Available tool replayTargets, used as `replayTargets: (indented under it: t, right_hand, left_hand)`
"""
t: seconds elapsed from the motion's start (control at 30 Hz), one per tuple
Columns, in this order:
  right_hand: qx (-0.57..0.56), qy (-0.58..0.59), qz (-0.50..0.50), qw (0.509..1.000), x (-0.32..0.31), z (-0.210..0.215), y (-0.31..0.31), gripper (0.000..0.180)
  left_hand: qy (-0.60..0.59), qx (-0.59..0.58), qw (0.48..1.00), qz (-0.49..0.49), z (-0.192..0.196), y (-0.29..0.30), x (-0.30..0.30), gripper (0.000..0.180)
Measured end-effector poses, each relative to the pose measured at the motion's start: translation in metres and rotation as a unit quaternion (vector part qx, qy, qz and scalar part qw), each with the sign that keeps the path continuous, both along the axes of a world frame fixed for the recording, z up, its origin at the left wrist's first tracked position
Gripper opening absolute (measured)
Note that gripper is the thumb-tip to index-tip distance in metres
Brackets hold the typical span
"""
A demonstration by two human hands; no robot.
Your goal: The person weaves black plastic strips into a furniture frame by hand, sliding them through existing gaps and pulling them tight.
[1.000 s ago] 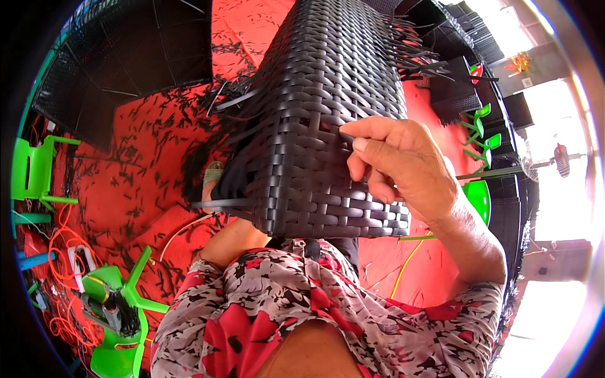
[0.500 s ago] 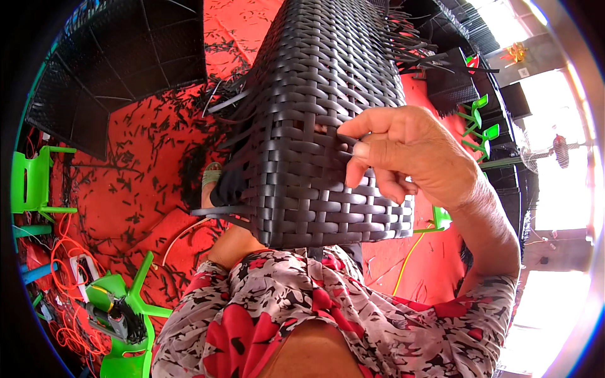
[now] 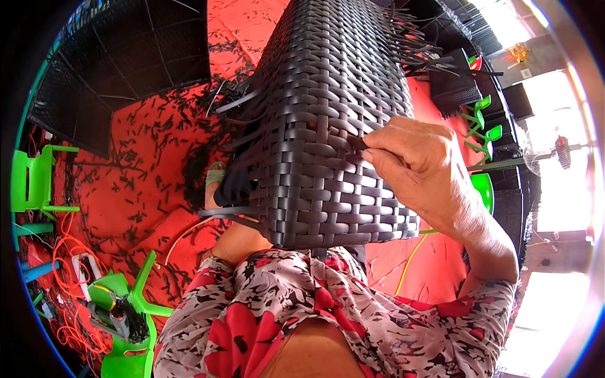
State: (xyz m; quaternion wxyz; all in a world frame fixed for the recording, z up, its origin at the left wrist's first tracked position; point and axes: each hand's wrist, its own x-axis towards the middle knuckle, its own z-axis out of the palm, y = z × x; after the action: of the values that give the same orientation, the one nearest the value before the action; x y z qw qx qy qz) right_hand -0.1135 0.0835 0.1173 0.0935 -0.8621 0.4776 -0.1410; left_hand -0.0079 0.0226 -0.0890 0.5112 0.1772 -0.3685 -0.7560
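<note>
A large black woven piece (image 3: 321, 157), made of flat plastic strips, stands up from my lap and stretches away from me. On its near face my right hand (image 3: 416, 167) is closed, thumb and forefinger pinched on a dark weaving strip (image 3: 357, 140) that enters the weave. Left of the pinch, a small gap shows among the strips. Loose strip ends (image 3: 236, 104) stick out along the left side, and more hang at the far right. My left hand is hidden, apparently behind the woven piece.
Black strip offcuts (image 3: 135, 183) litter the red floor covering (image 3: 113, 217). A green stool (image 3: 129, 353) at lower left carries a grey and black tool (image 3: 116, 321), near tangled orange hose (image 3: 69, 334). Large dark woven panels (image 3: 138, 50) stand at upper left. A fan (image 3: 558, 152) is at right.
My right hand has moved slightly right and down, its fingers folding from a loose spread into a tight pinch on the strip. The fingertip seen through the gap has gone from sight.
</note>
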Motion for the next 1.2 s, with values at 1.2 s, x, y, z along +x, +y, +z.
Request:
replayTargets:
  t: [1.2]
  right_hand:
    - [0.252,-0.287,-0.053,0.923,0.051,-0.001,-0.037,0.011]
  left_hand:
    - [0.006,-0.021,1.0,-0.008,-0.008,0.012,-0.007,0.019]
